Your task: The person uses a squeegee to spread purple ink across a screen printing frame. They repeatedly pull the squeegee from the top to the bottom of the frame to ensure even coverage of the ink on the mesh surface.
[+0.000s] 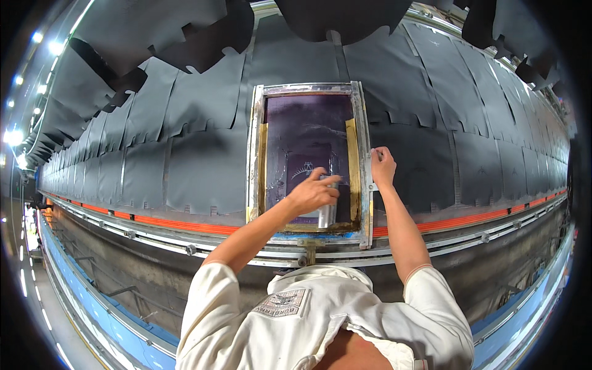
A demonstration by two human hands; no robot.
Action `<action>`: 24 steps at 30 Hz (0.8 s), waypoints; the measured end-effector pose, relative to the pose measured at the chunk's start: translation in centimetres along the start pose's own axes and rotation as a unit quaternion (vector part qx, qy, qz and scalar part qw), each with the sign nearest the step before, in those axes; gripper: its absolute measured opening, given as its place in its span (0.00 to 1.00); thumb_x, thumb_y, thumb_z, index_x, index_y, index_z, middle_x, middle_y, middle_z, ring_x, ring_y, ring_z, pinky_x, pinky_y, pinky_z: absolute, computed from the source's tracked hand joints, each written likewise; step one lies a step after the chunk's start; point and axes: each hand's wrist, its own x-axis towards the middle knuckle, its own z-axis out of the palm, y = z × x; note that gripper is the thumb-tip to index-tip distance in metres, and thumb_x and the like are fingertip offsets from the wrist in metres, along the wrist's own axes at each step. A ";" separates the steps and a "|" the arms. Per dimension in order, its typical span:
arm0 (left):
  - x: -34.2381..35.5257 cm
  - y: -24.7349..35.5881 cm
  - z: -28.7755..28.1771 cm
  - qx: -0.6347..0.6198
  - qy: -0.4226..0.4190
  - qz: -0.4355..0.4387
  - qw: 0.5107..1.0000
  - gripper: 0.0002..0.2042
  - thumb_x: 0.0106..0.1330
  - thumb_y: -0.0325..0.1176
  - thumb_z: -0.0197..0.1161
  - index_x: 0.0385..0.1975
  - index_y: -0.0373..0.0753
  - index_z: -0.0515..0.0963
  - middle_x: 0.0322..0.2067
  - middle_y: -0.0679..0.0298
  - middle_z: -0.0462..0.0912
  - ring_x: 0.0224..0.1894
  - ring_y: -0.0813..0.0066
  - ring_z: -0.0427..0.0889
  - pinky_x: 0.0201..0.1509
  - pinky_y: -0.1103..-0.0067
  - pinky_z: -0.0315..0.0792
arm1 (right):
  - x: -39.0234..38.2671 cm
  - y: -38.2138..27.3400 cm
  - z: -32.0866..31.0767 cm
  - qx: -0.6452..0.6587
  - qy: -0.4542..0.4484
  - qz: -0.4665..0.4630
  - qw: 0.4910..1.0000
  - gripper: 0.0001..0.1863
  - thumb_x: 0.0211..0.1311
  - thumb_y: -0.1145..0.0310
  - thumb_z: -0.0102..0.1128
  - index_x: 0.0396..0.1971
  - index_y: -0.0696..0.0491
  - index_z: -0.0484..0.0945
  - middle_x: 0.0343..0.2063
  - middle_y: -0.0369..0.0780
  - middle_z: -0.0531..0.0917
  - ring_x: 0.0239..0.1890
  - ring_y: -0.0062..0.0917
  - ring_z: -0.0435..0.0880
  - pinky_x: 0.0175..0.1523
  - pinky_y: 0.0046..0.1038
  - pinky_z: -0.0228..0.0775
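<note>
A printing screen (253,154) with a metal frame and dark purple mesh lies on the table in front of me. Over the lower right part of the mesh, my left hand (314,192) is closed around a shiny silver can (327,214), which is tilted. Its fingers partly hide the can's upper end. At the frame's right rail, my right hand (382,165) has its fingers curled against the outer edge. Yellowish tape (352,166) runs along the inner sides of the frame, and a pale line design (302,169) shows on the mesh.
Rows of dark grey cut sheets (200,166) cover the long table on both sides. More dark sheets (339,15) hang above the far side. An orange strip (172,223) and a metal rail (222,246) run along the near edge, with a bluish ledge (111,308) lower left.
</note>
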 end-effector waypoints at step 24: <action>-16.5 6.0 7.1 -0.337 0.278 -0.684 0.585 0.16 0.53 0.36 0.76 0.33 0.27 0.86 0.24 0.56 0.87 0.26 0.70 0.85 0.34 0.70 0.78 | -0.5 0.4 -1.5 0.059 -0.016 0.000 0.998 0.11 0.70 0.62 0.62 0.41 0.55 0.82 0.34 0.50 0.88 0.42 0.45 0.89 0.46 0.38 0.77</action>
